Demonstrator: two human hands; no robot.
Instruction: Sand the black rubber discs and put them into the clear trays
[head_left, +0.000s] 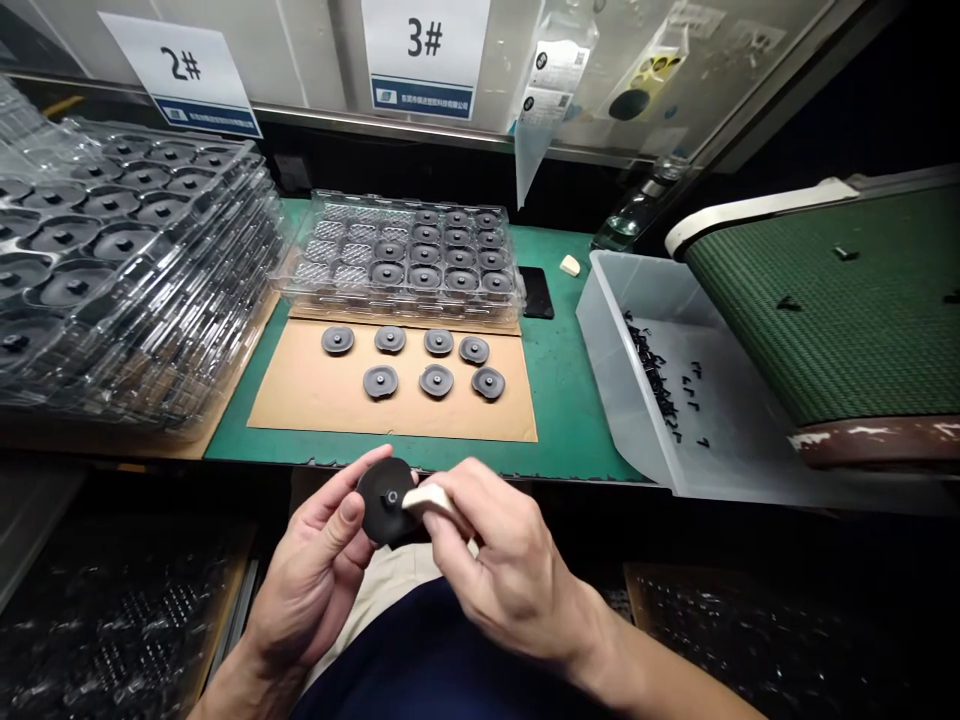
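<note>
Close to my body, below the table's front edge, my left hand (322, 560) grips a round black plastic disc (384, 520) by its rim. The disc's face, with a small central post, is turned up toward me. My right hand (499, 550) is closed around a small off-white block (431, 497), whose tip reaches over the disc's right side near the post. Whether the tip touches the disc I cannot tell. On the cardboard sheet (300, 405) ahead lie several similar dark discs (436, 380) in two rows.
Behind the cardboard is a partly filled clear blister tray (352, 297). Stacked filled trays (195, 270) rise at left. A translucent bin (626, 400) with small black parts stands right, beside a green conveyor belt (847, 320). A black phone-like slab (538, 293) and another off-white piece (570, 265) lie nearby.
</note>
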